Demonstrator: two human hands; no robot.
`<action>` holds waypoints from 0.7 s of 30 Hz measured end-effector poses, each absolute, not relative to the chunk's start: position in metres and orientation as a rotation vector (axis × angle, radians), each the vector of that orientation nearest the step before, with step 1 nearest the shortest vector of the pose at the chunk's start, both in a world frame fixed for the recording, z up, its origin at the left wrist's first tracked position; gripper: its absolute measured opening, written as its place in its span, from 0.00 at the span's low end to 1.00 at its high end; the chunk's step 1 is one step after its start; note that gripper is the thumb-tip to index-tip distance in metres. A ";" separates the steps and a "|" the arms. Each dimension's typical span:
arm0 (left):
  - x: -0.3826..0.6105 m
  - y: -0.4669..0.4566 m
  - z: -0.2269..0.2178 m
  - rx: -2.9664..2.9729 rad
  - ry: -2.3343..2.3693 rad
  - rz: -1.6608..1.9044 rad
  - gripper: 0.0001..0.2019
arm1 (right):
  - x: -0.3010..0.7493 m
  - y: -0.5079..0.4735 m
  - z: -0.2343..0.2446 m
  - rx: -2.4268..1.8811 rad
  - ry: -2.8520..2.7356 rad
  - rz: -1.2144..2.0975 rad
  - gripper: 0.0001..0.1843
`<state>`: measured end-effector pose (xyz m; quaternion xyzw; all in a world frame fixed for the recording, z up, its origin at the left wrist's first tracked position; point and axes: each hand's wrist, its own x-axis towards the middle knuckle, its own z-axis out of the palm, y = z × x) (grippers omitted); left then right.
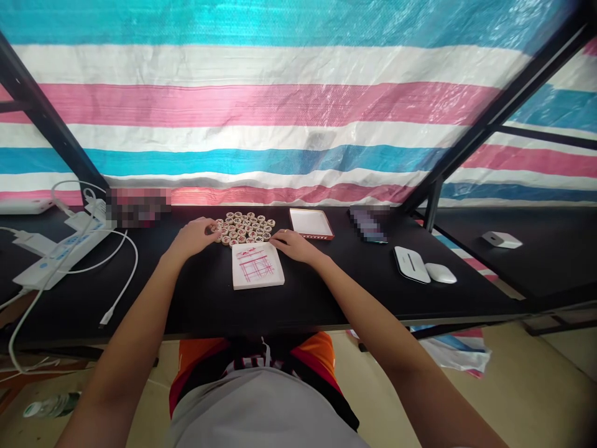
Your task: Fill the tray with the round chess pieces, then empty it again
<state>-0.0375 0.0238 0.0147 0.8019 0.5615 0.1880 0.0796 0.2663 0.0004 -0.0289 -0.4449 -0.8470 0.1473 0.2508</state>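
Several round wooden game pieces with red and dark marks lie bunched on the black table. My left hand rests at the left edge of the bunch, fingers curled onto a piece. My right hand lies at the right edge, fingers bent down against the pieces and the table. Just in front of the pieces sits a white square box with red line printing. A second white tray with a red rim stands to the right of the pieces.
White power strips and cables fill the left of the table. A blurred dark phone, a white device and a white case lie to the right. A striped tarp hangs behind. A second table holds a small white box.
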 end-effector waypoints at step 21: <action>-0.033 0.027 0.006 2.231 1.973 0.269 0.11 | 0.267 0.002 -0.032 -1.214 -2.286 0.426 0.14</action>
